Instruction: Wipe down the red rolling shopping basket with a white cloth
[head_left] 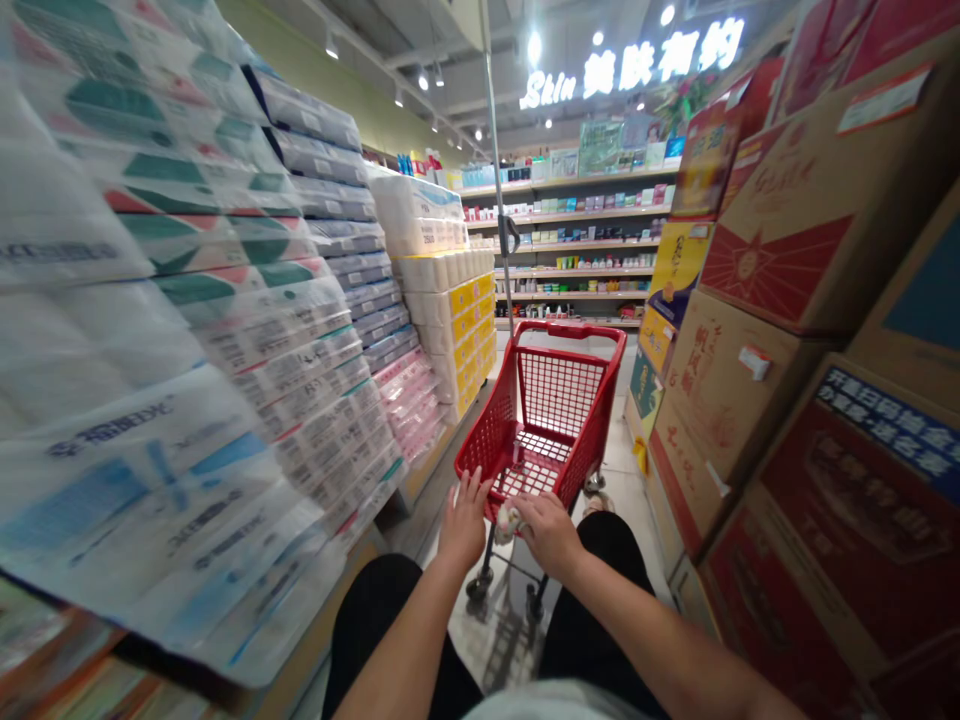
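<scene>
A red plastic shopping cart (561, 390) stands right in front of me, and no goods show in its latticed basket. My left hand (463, 522) lies at the near left rim of the basket, fingers stretched and slightly apart, holding nothing. At the near rim, my right hand (551, 530) has its fingers bent around a small crumpled whitish thing (508, 522). What that thing is cannot be made out. The right fingertips are partly hidden behind the hand and the whitish thing.
Tall stacks of wrapped tissue packs (247, 300) line the left side, with yellow-and-white paper rolls (450, 320) farther on. Cardboard boxes (772, 220) are piled along the right. A metal pole (495, 150) rises near the cart; stocked shelves (574, 235) stand ahead.
</scene>
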